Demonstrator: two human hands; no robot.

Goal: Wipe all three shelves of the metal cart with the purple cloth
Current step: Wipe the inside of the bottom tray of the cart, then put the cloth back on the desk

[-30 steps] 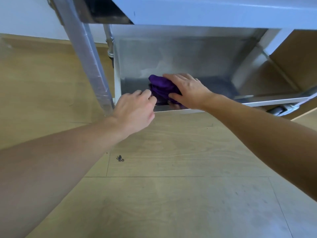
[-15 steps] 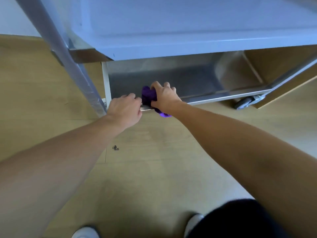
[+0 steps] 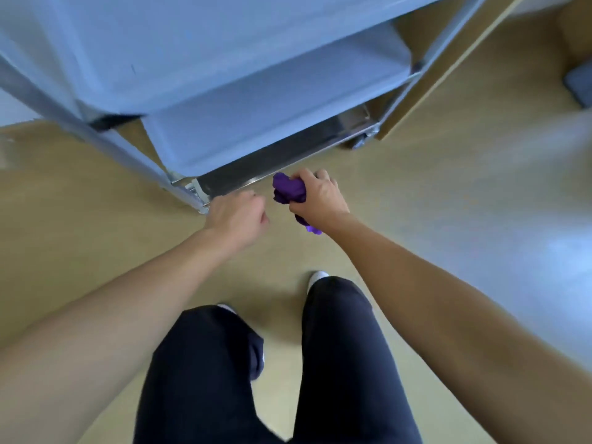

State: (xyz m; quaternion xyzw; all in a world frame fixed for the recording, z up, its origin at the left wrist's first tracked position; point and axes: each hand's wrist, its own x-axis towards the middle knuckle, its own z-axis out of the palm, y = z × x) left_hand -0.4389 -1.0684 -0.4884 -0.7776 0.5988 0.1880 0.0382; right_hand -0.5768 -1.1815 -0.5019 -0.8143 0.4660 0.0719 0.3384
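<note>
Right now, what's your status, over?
Right hand grips purple cloth, just off the cart's bottom shelf. Left hand curled, empty. Nothing in the way.

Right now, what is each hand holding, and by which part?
The right hand grips the purple cloth around its bunched middle, ends poking out either side. The left hand, fingers curled, holds nothing.
</note>
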